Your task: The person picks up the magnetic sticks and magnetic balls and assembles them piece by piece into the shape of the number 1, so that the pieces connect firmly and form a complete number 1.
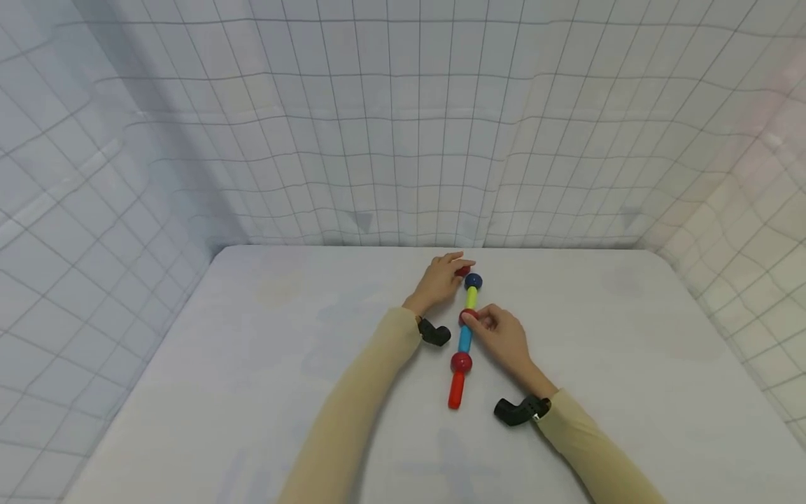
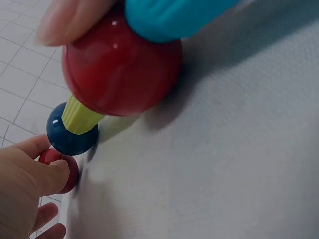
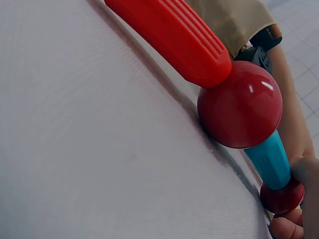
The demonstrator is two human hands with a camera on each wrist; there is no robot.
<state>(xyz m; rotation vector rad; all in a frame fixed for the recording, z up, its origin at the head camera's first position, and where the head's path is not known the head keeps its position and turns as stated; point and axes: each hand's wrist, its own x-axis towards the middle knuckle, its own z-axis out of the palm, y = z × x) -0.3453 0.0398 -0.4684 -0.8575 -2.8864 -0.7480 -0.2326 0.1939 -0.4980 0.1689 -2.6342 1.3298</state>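
Observation:
A chain of plastic rods and balls lies on the white table, running away from me. From the near end it has a red rod (image 1: pixel 456 390), a red ball (image 1: pixel 462 362), a blue rod (image 1: pixel 464 339), a middle red ball (image 2: pixel 124 74), a yellow-green rod (image 1: pixel 471 298) and a navy ball (image 1: pixel 474 281). My right hand (image 1: pixel 506 339) pinches the middle red ball between thumb and fingers. At the far end, my left hand (image 1: pixel 439 281) holds another red ball (image 2: pixel 73 174) between thumb and fingers, close by the navy ball.
The white table (image 1: pixel 283 392) extends on both sides of the chain. White grid-patterned curtains (image 1: pixel 403 126) hang behind the table and along its sides. A black wrist device (image 1: pixel 434 332) is on the left wrist, and another black device (image 1: pixel 519 410) on the right.

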